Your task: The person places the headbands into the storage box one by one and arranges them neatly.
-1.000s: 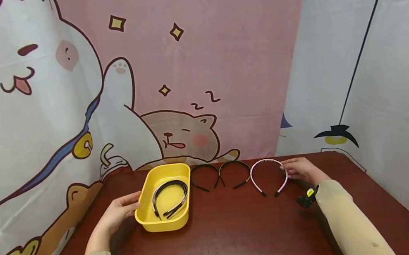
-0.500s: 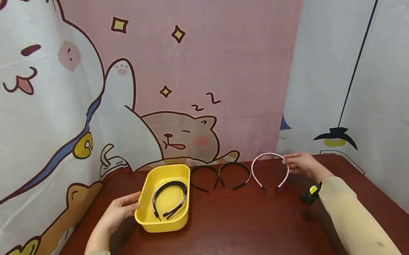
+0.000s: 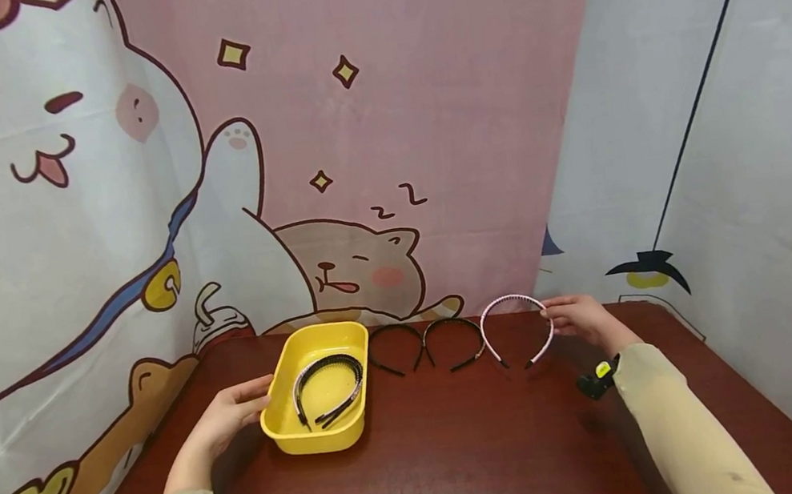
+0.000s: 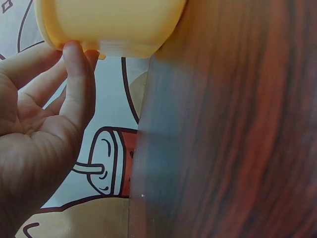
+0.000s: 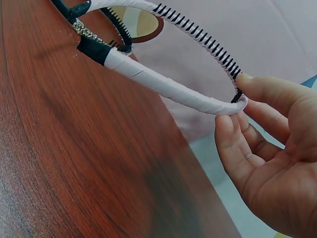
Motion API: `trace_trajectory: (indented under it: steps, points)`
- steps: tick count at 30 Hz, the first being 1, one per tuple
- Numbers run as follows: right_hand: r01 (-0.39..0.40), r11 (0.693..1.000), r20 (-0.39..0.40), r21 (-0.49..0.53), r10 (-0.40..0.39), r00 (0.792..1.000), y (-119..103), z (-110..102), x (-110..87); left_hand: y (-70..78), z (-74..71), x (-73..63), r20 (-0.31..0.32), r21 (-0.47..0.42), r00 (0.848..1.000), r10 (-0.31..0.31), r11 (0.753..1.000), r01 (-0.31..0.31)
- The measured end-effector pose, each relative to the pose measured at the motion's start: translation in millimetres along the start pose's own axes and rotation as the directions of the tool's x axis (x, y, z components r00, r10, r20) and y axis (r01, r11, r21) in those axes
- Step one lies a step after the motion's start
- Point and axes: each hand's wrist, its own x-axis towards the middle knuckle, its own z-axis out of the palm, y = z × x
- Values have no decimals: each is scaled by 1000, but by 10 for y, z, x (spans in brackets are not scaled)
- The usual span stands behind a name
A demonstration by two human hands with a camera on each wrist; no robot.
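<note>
In the head view, my right hand [image 3: 580, 316] pinches a pink headband [image 3: 513, 297] at its right side, thumb opposite the fingers. The headband is ribbon-wrapped, with black comb teeth inside and black tips, as the right wrist view shows on the band [image 5: 158, 87]. It hangs raised at the back of the table, tips pointing down. At the left, my left hand [image 3: 225, 418] holds a yellow plastic basin [image 3: 322, 441] by its left rim between thumb and fingers. Inside the basin lie several headbands [image 3: 335, 358], black and pale, overlapping one another.
Two black headbands [image 3: 395, 327] lie side by side between the basin and the pink one; the right one [image 3: 450, 321] has a glittery part. The dark red wooden table [image 3: 446, 451] ends at a cartoon-printed curtain [image 3: 458, 152] behind.
The right hand has lifted the pink headband off the table, then shifted it slightly left towards the black ones. The left hand and the basin have stayed in place.
</note>
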Motion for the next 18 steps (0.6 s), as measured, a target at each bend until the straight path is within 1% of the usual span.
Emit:
trace_trajectory:
  steps: [10,14,17,18]
  points:
    - [-8,1000,18,28,7,1000,-6,47,41,-11,5,-17,-7,2,1000,-12,1000,12]
    - [15,1000,39,19,-16,999,-35,64,35,-6,3,-18,-4,5,1000,-11,1000,11]
    - [11,1000,21,25,-12,1000,-56,94,34,4,3,-14,2,8,1000,-4,1000,4]
    - [18,1000,28,22,-19,999,-64,102,34,4,4,-12,3,9,1000,-2,1000,2]
